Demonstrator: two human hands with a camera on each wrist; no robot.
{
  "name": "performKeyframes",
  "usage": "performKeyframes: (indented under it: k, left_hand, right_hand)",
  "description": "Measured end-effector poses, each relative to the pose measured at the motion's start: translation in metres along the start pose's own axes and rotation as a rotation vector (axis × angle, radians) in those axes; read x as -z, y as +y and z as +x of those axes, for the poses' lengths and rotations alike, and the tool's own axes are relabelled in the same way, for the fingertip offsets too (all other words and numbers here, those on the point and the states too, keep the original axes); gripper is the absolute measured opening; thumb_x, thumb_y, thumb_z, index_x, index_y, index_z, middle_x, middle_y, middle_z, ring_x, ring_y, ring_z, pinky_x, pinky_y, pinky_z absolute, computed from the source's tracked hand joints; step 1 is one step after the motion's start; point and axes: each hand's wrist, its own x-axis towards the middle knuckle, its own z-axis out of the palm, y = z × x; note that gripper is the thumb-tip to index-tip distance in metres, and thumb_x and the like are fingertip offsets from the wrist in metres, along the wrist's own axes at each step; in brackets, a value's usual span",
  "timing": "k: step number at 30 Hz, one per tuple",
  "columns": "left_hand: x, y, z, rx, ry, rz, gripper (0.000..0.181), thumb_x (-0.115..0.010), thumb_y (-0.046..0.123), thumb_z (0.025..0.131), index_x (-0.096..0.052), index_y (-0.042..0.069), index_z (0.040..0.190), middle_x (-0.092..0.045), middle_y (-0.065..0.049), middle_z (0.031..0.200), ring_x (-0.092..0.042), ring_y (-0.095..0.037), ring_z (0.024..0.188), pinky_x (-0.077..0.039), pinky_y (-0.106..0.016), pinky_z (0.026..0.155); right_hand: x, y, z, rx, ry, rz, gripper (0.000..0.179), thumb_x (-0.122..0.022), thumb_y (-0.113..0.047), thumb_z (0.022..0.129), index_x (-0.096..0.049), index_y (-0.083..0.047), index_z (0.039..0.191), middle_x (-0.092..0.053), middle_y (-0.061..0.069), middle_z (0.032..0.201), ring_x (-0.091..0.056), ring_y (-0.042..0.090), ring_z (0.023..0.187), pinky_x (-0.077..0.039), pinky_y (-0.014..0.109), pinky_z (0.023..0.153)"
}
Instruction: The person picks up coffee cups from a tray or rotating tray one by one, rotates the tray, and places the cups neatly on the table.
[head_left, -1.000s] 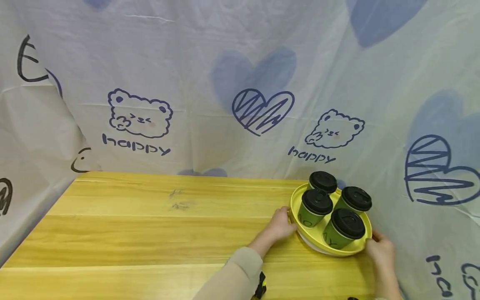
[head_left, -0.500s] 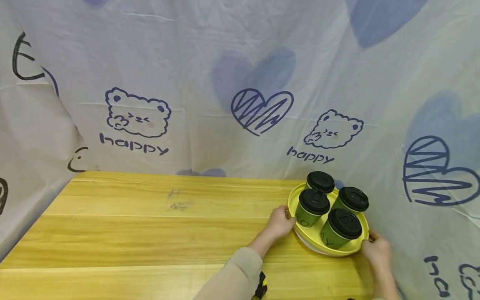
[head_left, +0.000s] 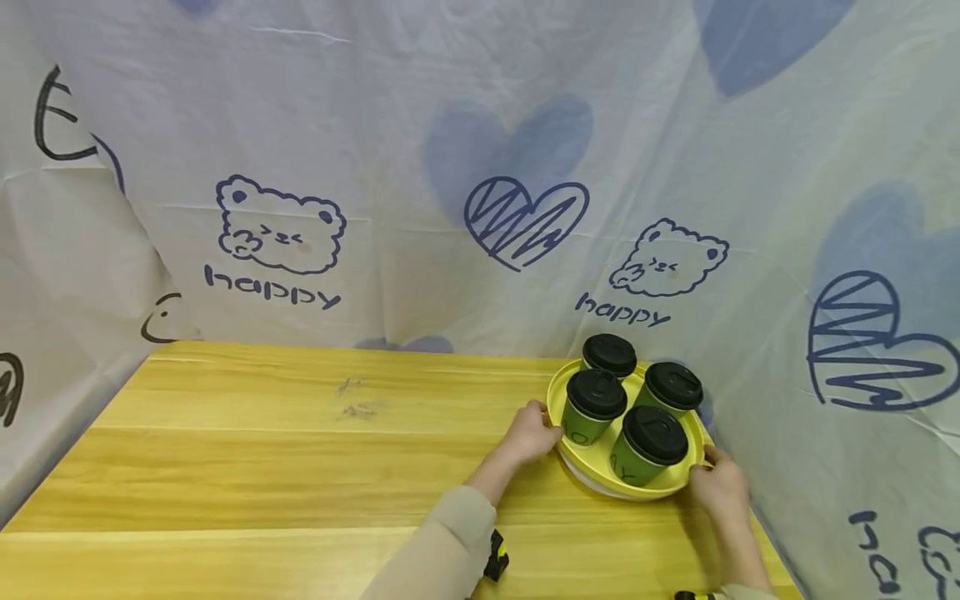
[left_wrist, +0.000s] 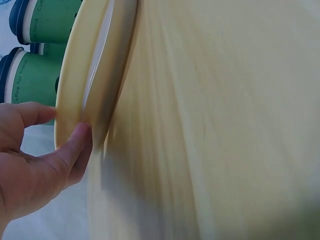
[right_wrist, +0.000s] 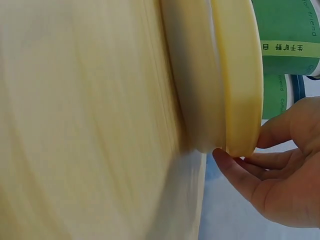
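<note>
A round yellow tray (head_left: 647, 492) with a raised rim sits at the right of the wooden table, carrying several green paper cups with black lids, among them a front cup (head_left: 647, 446) and a left cup (head_left: 592, 408). My left hand (head_left: 531, 433) pinches the tray's left edge between thumb and fingers. On the opposite side, my right hand (head_left: 722, 490) pinches the right edge. In the left wrist view, the left thumb and fingers grip the rim (left_wrist: 75, 75) beside the upright cups. The right wrist view shows the right fingers at the rim (right_wrist: 242, 80), partly hidden behind it.
A pale cloth (head_left: 420, 125) printed with hearts and bears hangs behind the table and along its right side, close to the tray. The wooden tabletop (head_left: 285, 467) extends to the left. Black-and-yellow straps (head_left: 497, 557) show near the wrists.
Both hands have shifted the tray and its cups to the left, slightly toward the back, away from the right-hand cloth. The grip on both sides stays the same.
</note>
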Motion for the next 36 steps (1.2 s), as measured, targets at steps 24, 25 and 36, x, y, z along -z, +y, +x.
performKeyframes:
  k: [24,25,36]
  left_hand:
    - [0.13,-0.044,-0.037,0.063,0.066,0.047,0.046,-0.065,0.002,0.091,-0.047,-0.018,0.128,-0.064,-0.027,0.113,-0.064,-0.033,0.1,-0.059,-0.04,0.082]
    - [0.137,-0.046,-0.039,0.064,0.072,0.051,0.046,-0.065,0.002,0.09,-0.047,-0.018,0.127,-0.064,-0.027,0.112,-0.063,-0.033,0.101,-0.059,-0.041,0.083]
    - [0.194,-0.059,-0.066,0.071,0.087,0.093,0.039,-0.064,0.001,0.089,-0.048,-0.019,0.119,-0.058,-0.021,0.102,-0.058,-0.029,0.094,-0.053,-0.039,0.084]
  right_hand:
    - [-0.087,-0.097,-0.009,0.198,-0.095,0.054,0.052,-0.054,-0.003,0.097,-0.047,0.021,0.142,-0.062,0.038,0.129,-0.065,0.045,0.115,-0.055,0.053,0.095]
    - [-0.091,-0.101,-0.009,0.207,-0.096,0.059,0.051,-0.055,-0.003,0.096,-0.047,0.021,0.142,-0.062,0.038,0.128,-0.065,0.044,0.114,-0.055,0.053,0.094]
    - [-0.132,-0.142,-0.014,0.287,-0.135,0.11,0.05,-0.059,-0.002,0.097,-0.05,0.02,0.14,-0.065,0.034,0.125,-0.066,0.039,0.109,-0.057,0.05,0.091]
